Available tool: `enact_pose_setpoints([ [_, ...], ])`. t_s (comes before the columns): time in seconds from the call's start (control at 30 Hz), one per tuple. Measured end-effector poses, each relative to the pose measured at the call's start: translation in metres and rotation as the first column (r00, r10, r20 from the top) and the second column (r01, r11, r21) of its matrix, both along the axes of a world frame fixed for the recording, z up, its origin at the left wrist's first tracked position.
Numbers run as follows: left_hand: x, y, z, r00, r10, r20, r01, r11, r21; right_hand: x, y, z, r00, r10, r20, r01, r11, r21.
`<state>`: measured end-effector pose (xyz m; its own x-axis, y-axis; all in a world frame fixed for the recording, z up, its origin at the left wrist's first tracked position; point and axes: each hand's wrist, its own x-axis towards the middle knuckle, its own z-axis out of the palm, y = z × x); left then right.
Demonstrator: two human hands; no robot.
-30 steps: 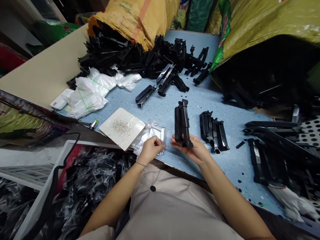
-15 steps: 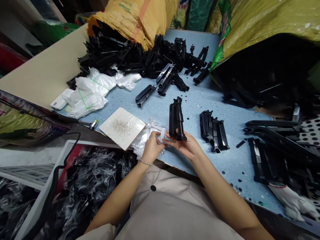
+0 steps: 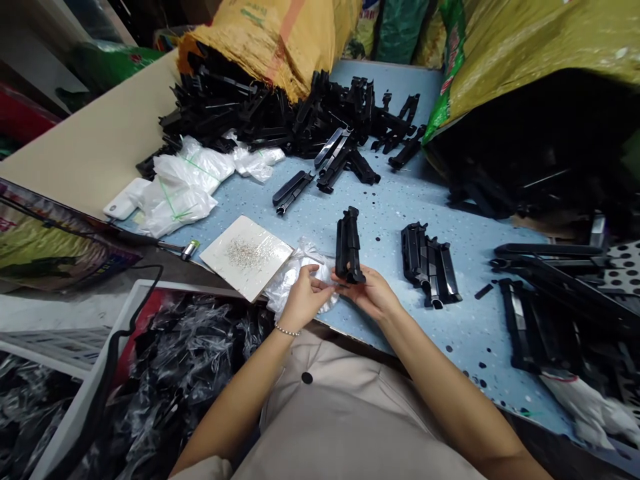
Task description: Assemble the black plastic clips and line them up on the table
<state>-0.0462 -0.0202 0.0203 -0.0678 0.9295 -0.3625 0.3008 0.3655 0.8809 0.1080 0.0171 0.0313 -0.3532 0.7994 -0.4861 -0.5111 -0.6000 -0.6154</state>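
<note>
My right hand point(image 3: 373, 293) grips a stack of black plastic parts point(image 3: 347, 243) by its near end, holding it upright over the blue table point(image 3: 380, 200). My left hand point(image 3: 303, 299) is closed in a pinch on the edge of a clear plastic bag point(image 3: 293, 270) that lies on the table, and its fingertips almost touch the right hand. Just left of the bag lies a white tile point(image 3: 247, 255) with a small heap of tiny metal pieces.
More black parts lie in a small group point(image 3: 430, 263), a big pile point(image 3: 280, 113) spilling from a yellow sack point(image 3: 273, 40), and long pieces at the right point(image 3: 550, 287). White bag bundles point(image 3: 185, 180) sit at the left. A crate of bagged parts point(image 3: 170, 373) stands below the table's edge.
My right hand has carried the stack of black parts leftward, toward the bag. My left hand has shifted slightly on the bag's edge, and the two hands have come close together.
</note>
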Motion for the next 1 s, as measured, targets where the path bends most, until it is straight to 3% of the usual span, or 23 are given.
enact_pose_setpoints([
  [0.13, -0.004, 0.003, 0.000, 0.996, 0.082, 0.024, -0.083, 0.995, 0.046, 0.004, -0.003, -0.007, 1.000, 0.004, -0.004, -0.005, 1.000, -0.007],
  [0.27, -0.013, 0.002, 0.012, 0.984, 0.174, 0.037, -0.178, 0.966, 0.189, 0.007, -0.004, -0.008, 1.000, -0.009, 0.015, 0.009, 1.000, -0.021],
  [0.4, -0.011, -0.001, 0.019, 0.979, 0.088, -0.182, -0.060, 0.986, 0.153, 0.009, -0.005, -0.011, 1.000, -0.002, 0.013, 0.002, 1.000, -0.011],
  [0.5, -0.003, -0.001, 0.013, 0.982, -0.024, -0.185, 0.040, 0.996, 0.084, 0.010, -0.006, -0.013, 1.000, -0.008, 0.007, 0.008, 1.000, -0.004],
  [0.67, -0.001, 0.002, 0.008, 0.984, -0.008, -0.177, 0.018, 0.998, 0.055, 0.010, -0.007, -0.013, 0.999, -0.049, -0.016, 0.049, 0.999, -0.009],
  [0.77, 0.003, 0.002, 0.007, 0.978, -0.050, -0.203, 0.063, 0.996, 0.060, 0.009, -0.007, -0.012, 0.999, -0.039, -0.009, 0.039, 0.999, -0.003],
  [0.9, 0.004, -0.001, 0.010, 0.984, 0.011, -0.177, 0.015, 0.989, 0.145, 0.011, -0.006, -0.012, 0.999, -0.033, -0.009, 0.033, 0.999, 0.003],
  [1.0, -0.008, -0.007, 0.020, 0.992, 0.027, -0.122, 0.001, 0.975, 0.223, 0.011, -0.006, -0.012, 0.999, -0.042, 0.020, 0.042, 0.999, -0.013],
])
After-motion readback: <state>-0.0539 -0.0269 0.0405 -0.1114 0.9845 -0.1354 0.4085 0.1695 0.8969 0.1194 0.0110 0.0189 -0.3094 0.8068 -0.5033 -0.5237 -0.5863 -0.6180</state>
